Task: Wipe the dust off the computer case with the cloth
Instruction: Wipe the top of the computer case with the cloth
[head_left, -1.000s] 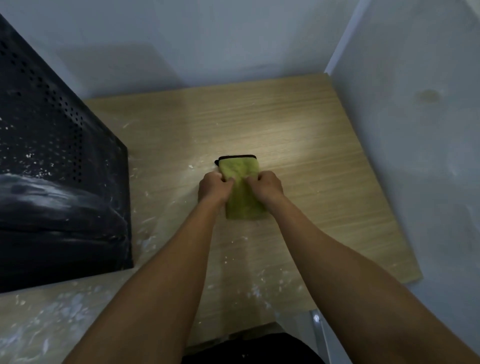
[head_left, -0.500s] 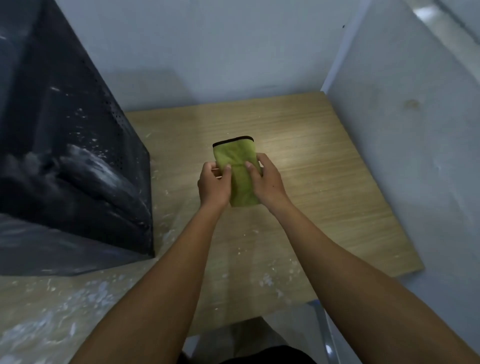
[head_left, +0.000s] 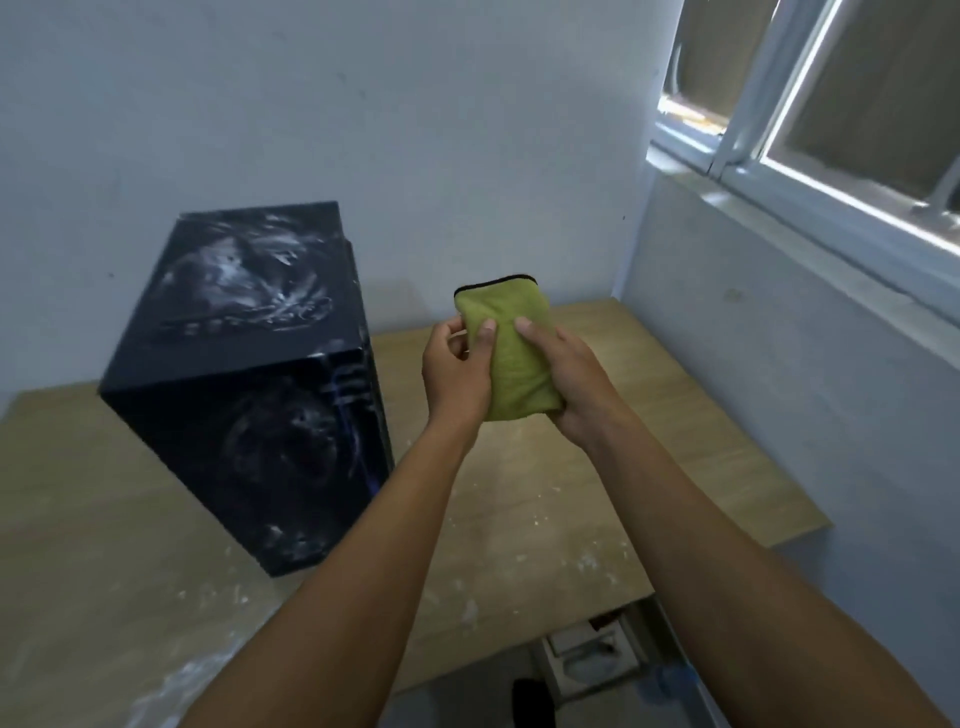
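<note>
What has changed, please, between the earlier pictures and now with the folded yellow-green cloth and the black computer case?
The left hand and right hand have lifted the folded yellow-green cloth off the light wooden table and hold it up between them. The dusty black computer case stands on the table as before, white dust still streaking it.

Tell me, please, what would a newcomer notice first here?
The folded green cloth stands out at the centre, held over the wooden table by the left hand and the right hand. Left of it, the black computer case stands on the table, its top streaked with white dust.
</note>
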